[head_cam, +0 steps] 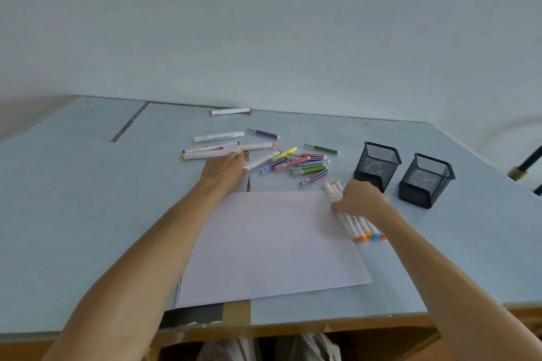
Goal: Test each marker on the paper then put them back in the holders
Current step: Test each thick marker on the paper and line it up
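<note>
Blank white paper [272,246] lies flat between scattered, capped markers [299,163].

Hidden fingertips, covered markers, things cut by the frame

The left hand [224,168] hides its own fingertips among the white markers [212,149], so any grip is unreadable. The right hand [359,198] covers the middles of a marker row [350,227]. A dark pole [528,163] runs off the right edge; pale bags [296,346] under the table are cropped below.
</note>
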